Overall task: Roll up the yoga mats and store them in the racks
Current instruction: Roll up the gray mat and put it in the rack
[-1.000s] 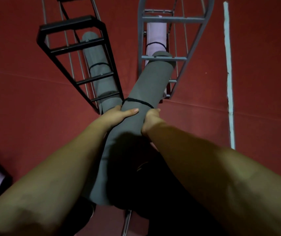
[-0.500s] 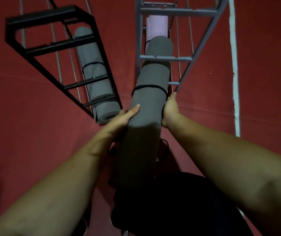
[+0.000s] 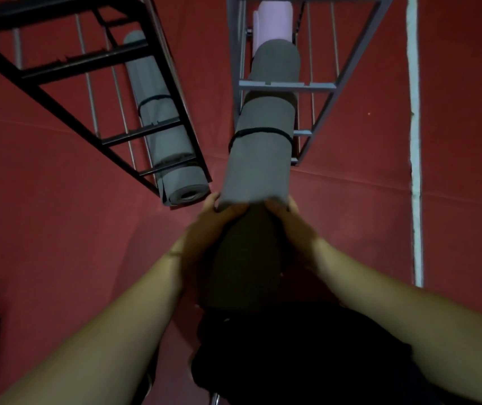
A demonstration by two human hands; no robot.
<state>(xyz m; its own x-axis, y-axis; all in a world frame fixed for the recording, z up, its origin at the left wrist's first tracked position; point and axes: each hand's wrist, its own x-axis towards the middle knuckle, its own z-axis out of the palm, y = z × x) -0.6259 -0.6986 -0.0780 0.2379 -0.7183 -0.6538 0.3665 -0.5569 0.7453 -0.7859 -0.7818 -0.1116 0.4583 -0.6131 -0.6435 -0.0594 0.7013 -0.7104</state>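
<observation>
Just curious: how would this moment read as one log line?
step: racking | hands: left hand, right hand grip grey mat | mat: partly in grey rack

Both hands, left hand (image 3: 219,220) and right hand (image 3: 288,220), hold a rolled grey mat (image 3: 258,159) partly inside the grey rack (image 3: 286,86).

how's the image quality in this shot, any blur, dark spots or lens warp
Head view: dim overall, the hands smeared with motion blur where they grip the rolled grey yoga mat; its near end sinks into deep shadow; the grey metal rack and black metal rack splay outward from wide-angle distortion; no glare.
</observation>
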